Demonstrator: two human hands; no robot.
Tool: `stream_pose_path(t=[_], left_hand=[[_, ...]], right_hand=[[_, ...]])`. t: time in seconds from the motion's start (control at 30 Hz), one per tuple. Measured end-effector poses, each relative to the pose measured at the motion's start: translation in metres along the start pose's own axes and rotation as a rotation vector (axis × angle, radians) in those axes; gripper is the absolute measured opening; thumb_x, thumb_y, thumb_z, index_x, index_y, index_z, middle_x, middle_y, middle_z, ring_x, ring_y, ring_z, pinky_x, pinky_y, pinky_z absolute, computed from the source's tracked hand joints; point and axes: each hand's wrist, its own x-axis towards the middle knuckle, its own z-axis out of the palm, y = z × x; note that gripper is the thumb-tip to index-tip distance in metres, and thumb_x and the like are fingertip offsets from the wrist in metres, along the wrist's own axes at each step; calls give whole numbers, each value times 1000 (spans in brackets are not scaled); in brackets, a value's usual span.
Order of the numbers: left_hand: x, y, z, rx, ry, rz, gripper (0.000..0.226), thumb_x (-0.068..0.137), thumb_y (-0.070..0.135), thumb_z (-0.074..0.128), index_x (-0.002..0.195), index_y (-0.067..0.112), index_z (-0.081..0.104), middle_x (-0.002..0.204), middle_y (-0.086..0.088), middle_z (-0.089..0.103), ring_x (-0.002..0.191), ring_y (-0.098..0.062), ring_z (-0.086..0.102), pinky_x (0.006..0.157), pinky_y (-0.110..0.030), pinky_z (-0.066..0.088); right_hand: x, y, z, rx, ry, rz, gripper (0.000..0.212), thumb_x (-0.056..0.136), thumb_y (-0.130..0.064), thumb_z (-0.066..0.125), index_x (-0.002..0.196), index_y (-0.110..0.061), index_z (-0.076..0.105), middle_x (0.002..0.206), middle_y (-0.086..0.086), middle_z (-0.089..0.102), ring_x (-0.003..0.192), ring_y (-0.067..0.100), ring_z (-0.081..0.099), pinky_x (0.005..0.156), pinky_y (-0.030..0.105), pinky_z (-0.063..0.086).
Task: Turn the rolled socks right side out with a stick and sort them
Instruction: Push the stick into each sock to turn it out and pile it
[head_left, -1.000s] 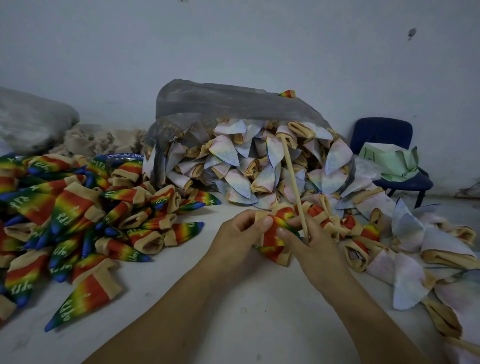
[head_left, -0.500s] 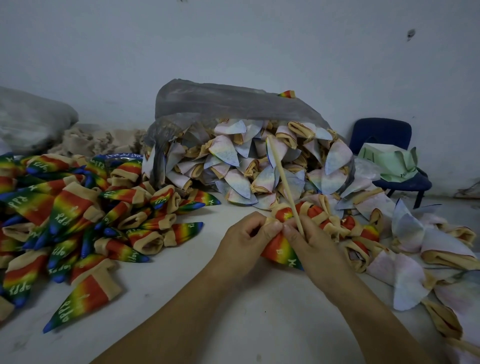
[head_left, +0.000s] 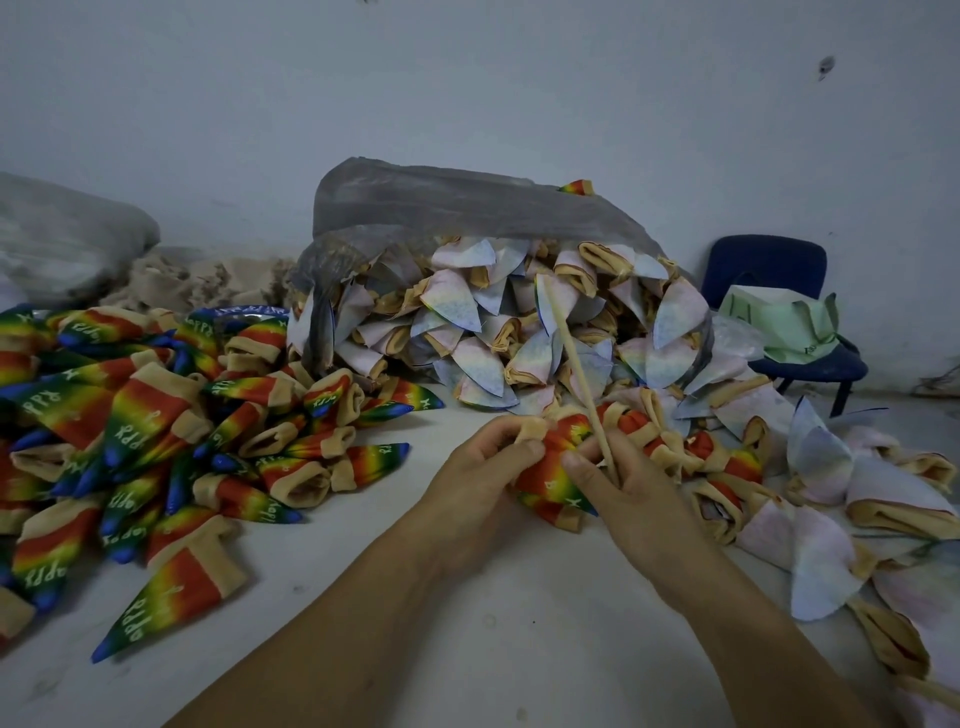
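A rainbow sock (head_left: 555, 475) with a tan cuff is stretched between both hands over the white table (head_left: 467, 639). My left hand (head_left: 480, 480) pinches the tan cuff end. My right hand (head_left: 631, 496) grips the sock's other side and holds a thin wooden stick (head_left: 574, 358), which slants up and to the left from between its fingers. The stick's lower end is hidden by my fingers and the sock.
A heap of turned rainbow socks (head_left: 135, 426) covers the left. A grey plastic bag (head_left: 457, 218) spills pale inside-out rolled socks (head_left: 498, 332) behind my hands and to the right (head_left: 831, 519). A blue chair (head_left: 779, 322) with green cloth stands far right.
The stick's top has swung left and leans more. The rainbow sock has been pulled out longer between my hands, with more coloured fabric showing.
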Motion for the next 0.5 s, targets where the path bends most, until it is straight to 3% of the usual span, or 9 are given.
stream_pose_path(t=[0.1, 0.2, 0.3, 0.4, 0.5], left_hand=[[-3, 0, 1, 102, -42, 2, 25, 76, 39, 81, 95, 24, 75, 109, -9, 73, 109, -28, 66, 99, -41, 52], [-2, 0, 3, 110, -1, 70, 15, 76, 37, 72, 86, 27, 76, 97, -5, 74, 100, -23, 68, 91, -38, 54], [1, -1, 2, -121, 74, 69, 22, 77, 30, 71, 95, 16, 72, 85, -4, 74, 81, -13, 71, 71, -25, 56], [4, 1, 2, -181, 161, 69, 25, 82, 27, 71, 100, 10, 68, 82, -3, 75, 74, -11, 72, 63, -21, 56], [7, 1, -2, -154, 261, 86, 20, 78, 35, 74, 93, 21, 75, 90, -1, 77, 82, -12, 73, 65, -19, 55]], right_hand=[[1, 1, 3, -139, 22, -70, 18, 93, -26, 55, 82, -12, 52, 67, -2, 45, 62, 10, 43, 57, 27, 39], [1, 2, 7, -199, 54, -97, 27, 93, -35, 53, 79, -12, 49, 66, -2, 43, 62, 20, 46, 58, 39, 42], [1, 1, 10, -151, 13, -86, 36, 92, -42, 49, 80, -8, 48, 65, 1, 42, 61, 16, 44, 59, 37, 39], [0, -1, 11, 18, -57, -28, 43, 84, -54, 45, 87, -12, 53, 73, 11, 49, 70, 16, 49, 66, 37, 44], [-2, -2, 11, 107, -91, 27, 30, 80, -55, 44, 84, -27, 54, 70, -8, 50, 69, 4, 49, 63, 16, 42]])
